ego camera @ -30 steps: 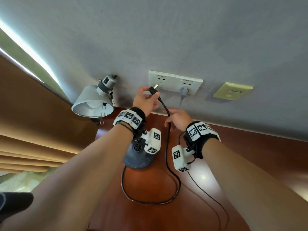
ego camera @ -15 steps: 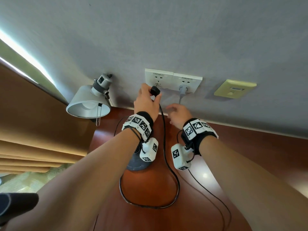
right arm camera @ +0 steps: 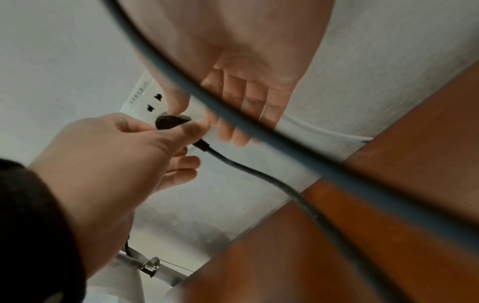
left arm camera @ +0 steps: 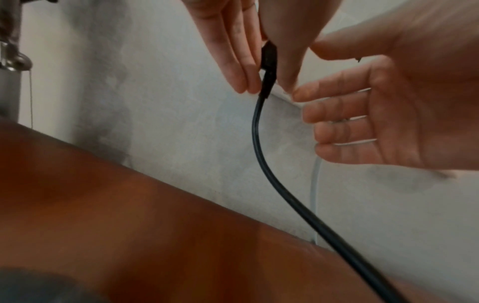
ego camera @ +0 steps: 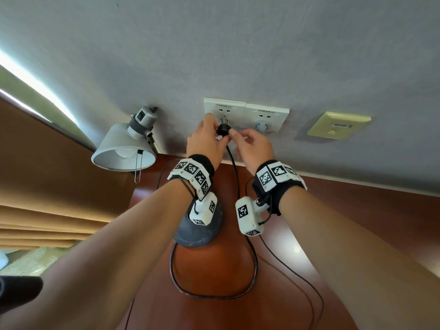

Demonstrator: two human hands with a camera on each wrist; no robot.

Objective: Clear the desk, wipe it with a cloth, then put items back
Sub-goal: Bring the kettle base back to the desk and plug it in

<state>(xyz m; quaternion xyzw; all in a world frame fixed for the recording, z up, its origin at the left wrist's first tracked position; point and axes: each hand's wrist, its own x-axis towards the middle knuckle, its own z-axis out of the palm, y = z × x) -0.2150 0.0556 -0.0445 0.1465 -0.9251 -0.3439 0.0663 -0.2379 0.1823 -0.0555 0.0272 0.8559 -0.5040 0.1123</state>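
The desk lamp's black plug [ego camera: 222, 129] is at the left wall socket [ego camera: 225, 109], its prongs showing between plug and plate. My left hand [ego camera: 215, 132] pinches the plug [right arm camera: 168, 122] between thumb and fingers. My right hand [ego camera: 240, 139] is beside it with straight fingers, the thumb tip touching the plug [left arm camera: 269, 57]. The black cord [ego camera: 256, 270] drops from the plug and loops on the red-brown desk [ego camera: 214, 313] back to the lamp's grey base [ego camera: 197, 234]. The lamp's grey shade [ego camera: 123, 151] hangs to the left.
A pale plug [ego camera: 262, 126] sits in the right socket, its cable running down behind the desk. A yellowish wall plate [ego camera: 338, 125] is further right. Tan curtain folds [ego camera: 35, 210] fill the left. Thin black wires from the wrist cameras trail over the desk.
My left hand has brought the plug up against the left socket. My right hand has risen from the desk's back edge to touch the plug.
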